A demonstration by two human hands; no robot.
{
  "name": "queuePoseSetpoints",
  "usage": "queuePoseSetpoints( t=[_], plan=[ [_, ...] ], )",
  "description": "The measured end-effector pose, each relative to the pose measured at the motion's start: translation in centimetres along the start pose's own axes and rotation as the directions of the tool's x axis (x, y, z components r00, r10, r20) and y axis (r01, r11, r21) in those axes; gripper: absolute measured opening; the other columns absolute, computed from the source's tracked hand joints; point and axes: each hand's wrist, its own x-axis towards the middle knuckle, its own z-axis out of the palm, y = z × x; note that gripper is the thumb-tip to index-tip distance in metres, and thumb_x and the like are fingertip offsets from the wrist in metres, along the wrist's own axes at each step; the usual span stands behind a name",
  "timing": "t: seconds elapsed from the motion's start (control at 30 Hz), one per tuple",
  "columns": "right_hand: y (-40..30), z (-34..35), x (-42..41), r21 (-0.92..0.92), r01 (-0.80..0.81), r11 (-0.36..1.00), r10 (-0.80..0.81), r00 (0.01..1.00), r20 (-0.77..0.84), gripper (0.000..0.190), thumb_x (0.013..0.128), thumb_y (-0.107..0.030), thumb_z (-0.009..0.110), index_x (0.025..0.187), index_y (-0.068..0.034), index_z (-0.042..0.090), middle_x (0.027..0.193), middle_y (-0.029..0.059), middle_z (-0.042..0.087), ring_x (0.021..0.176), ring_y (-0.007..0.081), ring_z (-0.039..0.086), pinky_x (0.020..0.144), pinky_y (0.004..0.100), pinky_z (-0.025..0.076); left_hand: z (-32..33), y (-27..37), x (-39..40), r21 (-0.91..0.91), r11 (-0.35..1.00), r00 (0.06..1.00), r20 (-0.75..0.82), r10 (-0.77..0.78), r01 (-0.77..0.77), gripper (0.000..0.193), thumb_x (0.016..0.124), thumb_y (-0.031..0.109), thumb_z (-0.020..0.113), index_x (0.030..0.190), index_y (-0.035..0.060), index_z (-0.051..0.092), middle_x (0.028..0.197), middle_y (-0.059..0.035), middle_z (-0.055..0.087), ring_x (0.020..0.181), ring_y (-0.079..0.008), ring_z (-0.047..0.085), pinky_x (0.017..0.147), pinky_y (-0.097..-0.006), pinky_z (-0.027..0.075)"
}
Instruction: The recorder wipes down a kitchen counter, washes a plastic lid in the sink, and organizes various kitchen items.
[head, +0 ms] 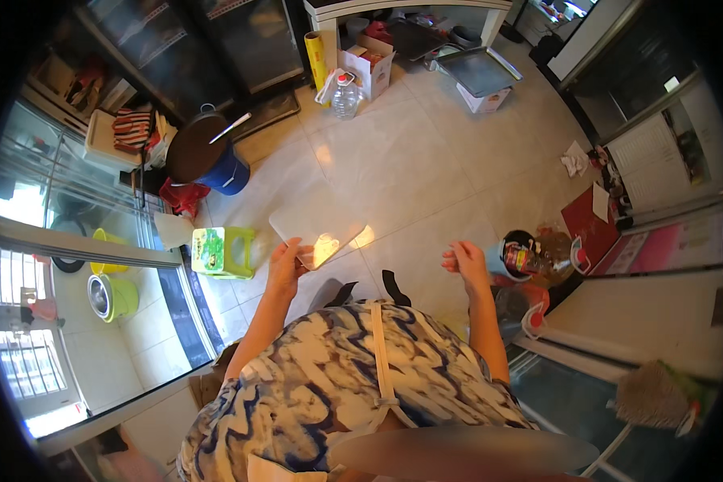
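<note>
My left hand (286, 263) grips the near left edge of a thin, translucent rectangular panel (319, 220), which looks like a plastic lid or tray. The panel is tilted above the tiled floor, and a bright reflection shows at its near corner. My right hand (467, 262) hangs in the air with nothing visible in it, its fingers loosely bent and slightly apart. A green plastic stool (238, 253) with a printed top stands left of my left hand. To the right of my right hand are a black-rimmed bucket (509, 241) and a large plastic bottle of yellowish liquid (551, 256).
A blue bucket (229, 175) with a dark round pan (193, 147) on top stands far left. Ahead are a clear jug (344, 99), a yellow roll (316, 63), a cardboard box (376, 75) and a metal baking tray (476, 69). A glass sliding door (105, 232) borders the left.
</note>
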Motion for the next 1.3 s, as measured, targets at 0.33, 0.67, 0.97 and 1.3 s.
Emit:
queuePoseSetpoints(
  t=[0.33, 0.67, 0.97, 1.3],
  plan=[
    [-10.5, 3.5, 19.0, -0.097, -0.048, 0.994, 0.048, 0.999, -0.001, 0.027, 0.095, -0.024, 0.055, 0.107, 0.000, 0.060, 0.082, 0.0108, 0.066, 0.062, 0.0173, 0.065, 0.053, 0.0272, 0.052, 8.3, 7.3, 25.2, 0.098, 0.988, 0.992, 0.009, -0.122, 0.121, 0.026, 0.091, 0.026, 0.057, 0.107, 0.0065, 0.054, 0.089, -0.0114, 0.068, 0.067, -0.0166, 0.064, 0.052, -0.0263, 0.048],
    [-14.3, -5.0, 34.2, 0.057, -0.155, 0.986, 0.165, 0.952, -0.256, 0.025, 0.097, -0.024, 0.052, 0.107, -0.002, 0.059, 0.081, 0.0119, 0.067, 0.059, 0.0187, 0.066, 0.052, 0.0286, 0.054, 29.2, 16.2, 45.7, 0.212, 0.975, 0.973, 0.204, -0.104, 0.060, 0.026, 0.091, 0.025, 0.056, 0.110, 0.0076, 0.055, 0.093, -0.0104, 0.068, 0.070, -0.0169, 0.064, 0.057, -0.0267, 0.047],
    [-28.7, -4.1, 62.8, -0.071, -0.062, 0.996, 0.055, 0.994, -0.097, 0.024, 0.096, -0.021, 0.051, 0.105, -0.001, 0.059, 0.079, 0.0111, 0.066, 0.059, 0.0173, 0.065, 0.052, 0.0259, 0.052, 41.8, 22.1, 58.3, 0.070, 0.990, 0.992, 0.028, -0.121, 0.119, 0.018, 0.092, 0.023, 0.056, 0.105, 0.0110, 0.056, 0.089, -0.0075, 0.068, 0.068, -0.0158, 0.064, 0.057, -0.0279, 0.049],
    [-40.5, 8.4, 86.9, -0.422, 0.262, 0.868, -0.078, 0.911, 0.405, 0.023, 0.095, -0.017, 0.053, 0.109, 0.000, 0.061, 0.086, 0.0105, 0.066, 0.062, 0.0151, 0.066, 0.054, 0.0251, 0.052, 46.6, 25.6, 74.3, 0.013, 1.000, 0.998, -0.061, 0.023, -0.023, 0.018, 0.092, 0.022, 0.055, 0.107, 0.0116, 0.056, 0.089, -0.0077, 0.069, 0.066, -0.0147, 0.065, 0.055, -0.0270, 0.048]
  ],
)
